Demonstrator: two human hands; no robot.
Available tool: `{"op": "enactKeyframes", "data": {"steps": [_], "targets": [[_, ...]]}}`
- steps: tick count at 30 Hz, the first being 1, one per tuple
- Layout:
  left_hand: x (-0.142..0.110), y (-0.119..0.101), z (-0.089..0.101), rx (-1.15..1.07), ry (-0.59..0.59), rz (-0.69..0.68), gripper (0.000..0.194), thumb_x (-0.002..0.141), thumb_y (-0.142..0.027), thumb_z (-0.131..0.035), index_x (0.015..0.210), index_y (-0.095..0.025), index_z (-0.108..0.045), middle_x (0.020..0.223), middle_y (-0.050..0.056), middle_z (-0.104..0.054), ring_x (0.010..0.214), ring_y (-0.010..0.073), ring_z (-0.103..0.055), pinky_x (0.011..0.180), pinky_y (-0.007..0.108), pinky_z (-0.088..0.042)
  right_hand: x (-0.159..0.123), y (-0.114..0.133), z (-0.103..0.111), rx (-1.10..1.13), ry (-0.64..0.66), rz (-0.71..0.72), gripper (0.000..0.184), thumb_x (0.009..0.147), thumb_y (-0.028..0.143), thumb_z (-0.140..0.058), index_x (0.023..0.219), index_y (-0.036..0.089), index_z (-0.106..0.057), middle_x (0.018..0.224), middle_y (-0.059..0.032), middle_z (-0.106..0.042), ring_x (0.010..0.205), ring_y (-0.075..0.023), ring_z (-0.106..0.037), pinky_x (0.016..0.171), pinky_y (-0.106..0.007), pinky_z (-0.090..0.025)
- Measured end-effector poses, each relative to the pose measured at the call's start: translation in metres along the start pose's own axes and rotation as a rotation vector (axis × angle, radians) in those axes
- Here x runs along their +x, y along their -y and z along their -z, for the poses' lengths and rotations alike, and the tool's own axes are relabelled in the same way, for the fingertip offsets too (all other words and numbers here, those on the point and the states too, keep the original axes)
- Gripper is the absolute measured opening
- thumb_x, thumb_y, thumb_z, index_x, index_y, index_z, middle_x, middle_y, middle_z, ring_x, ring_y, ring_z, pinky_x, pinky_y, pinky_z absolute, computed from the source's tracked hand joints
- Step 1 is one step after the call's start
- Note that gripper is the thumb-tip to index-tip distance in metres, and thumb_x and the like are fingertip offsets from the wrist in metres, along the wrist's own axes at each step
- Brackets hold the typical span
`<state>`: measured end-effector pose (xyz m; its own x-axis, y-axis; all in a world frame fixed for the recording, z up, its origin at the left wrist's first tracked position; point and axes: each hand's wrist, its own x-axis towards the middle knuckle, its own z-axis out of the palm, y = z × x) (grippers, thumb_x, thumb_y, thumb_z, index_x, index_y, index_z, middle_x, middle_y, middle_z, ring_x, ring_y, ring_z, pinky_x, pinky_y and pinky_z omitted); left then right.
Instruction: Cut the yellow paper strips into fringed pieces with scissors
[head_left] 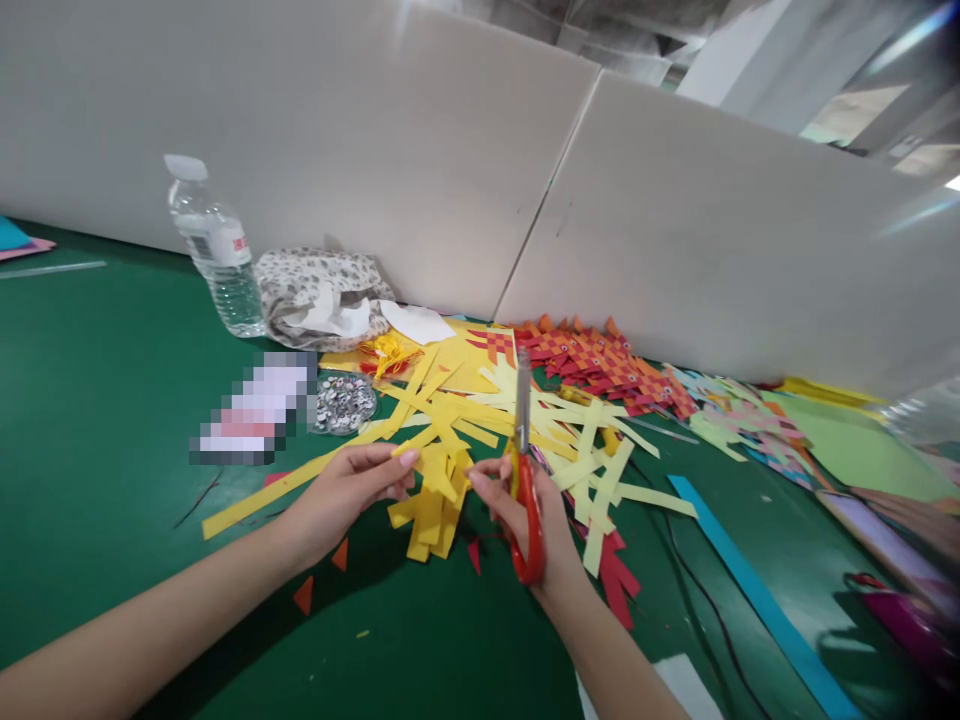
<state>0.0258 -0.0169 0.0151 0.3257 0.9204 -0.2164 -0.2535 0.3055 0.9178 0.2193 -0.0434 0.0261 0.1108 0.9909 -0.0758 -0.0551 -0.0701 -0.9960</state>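
Note:
Between finger and thumb, my left hand point(330, 497) pinches a folded yellow paper piece point(433, 468). My right hand point(553, 525) has red-handled scissors point(531, 530) tucked in it, blades pointing up and away. The thumb and finger of that hand meet at the right side of the yellow piece; whether they grip it is hard to tell. Beneath the hands lie yellow paper strips point(429, 525), with pale yellow strips point(596, 470) fanned out to the right. Small orange paper triangles point(304, 596) rest on the green table point(247, 640) near my left forearm.
Behind the strips are woven red and orange paper fish point(585, 360) and a dish of googly eyes point(343, 403). A phone point(255, 410), water bottle point(217, 250) and patterned pouch point(322, 290) stand left. A blue strip point(757, 590) and black cable point(701, 600) cross the right side.

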Motion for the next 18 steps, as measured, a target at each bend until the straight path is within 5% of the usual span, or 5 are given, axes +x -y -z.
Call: {"op": "enactKeyframes", "data": {"steps": [3,7,13,18], "targets": [[-0.001,-0.002,0.001,-0.185,0.08,0.046,0.027,0.075,-0.038,-0.07,0.06,-0.016,-0.062,0.055,-0.004,-0.056,0.051,0.0066,-0.047,0.056,0.017,-0.044,0.003,0.0,0.004,0.024,-0.094,0.08,0.042,0.063,0.033,-0.078,0.071,0.022,-0.039,0.087,-0.0033,-0.067,0.054,-0.0079,-0.046,0.052,-0.024,-0.039],[-0.004,-0.004,0.0,-0.244,0.153,0.062,0.031,0.074,-0.039,-0.071,0.058,-0.016,-0.056,0.047,-0.004,-0.053,0.044,0.006,-0.044,0.05,0.017,-0.044,0.005,-0.001,0.009,-0.011,-0.061,0.12,0.043,0.061,0.034,-0.079,0.073,0.022,-0.039,0.097,-0.007,-0.068,0.06,-0.0111,-0.051,0.058,-0.028,-0.045],[-0.003,-0.004,-0.001,-0.256,0.1,0.047,0.032,0.076,-0.04,-0.07,0.061,-0.017,-0.053,0.045,-0.006,-0.052,0.041,0.0044,-0.042,0.048,0.015,-0.043,0.003,0.0,0.006,0.02,0.054,0.07,0.044,0.057,0.031,-0.082,0.073,0.023,-0.042,0.073,0.0018,-0.063,0.065,-0.0134,-0.054,0.066,-0.03,-0.047],[-0.001,-0.004,-0.001,-0.225,0.056,0.049,0.03,0.075,-0.039,-0.07,0.064,-0.017,-0.053,0.046,-0.007,-0.053,0.042,0.0039,-0.043,0.047,0.014,-0.042,-0.005,0.008,0.002,0.036,0.166,0.004,0.044,0.057,0.034,-0.081,0.072,0.023,-0.042,0.073,0.0015,-0.062,0.07,-0.0157,-0.059,0.064,-0.029,-0.047]]}}
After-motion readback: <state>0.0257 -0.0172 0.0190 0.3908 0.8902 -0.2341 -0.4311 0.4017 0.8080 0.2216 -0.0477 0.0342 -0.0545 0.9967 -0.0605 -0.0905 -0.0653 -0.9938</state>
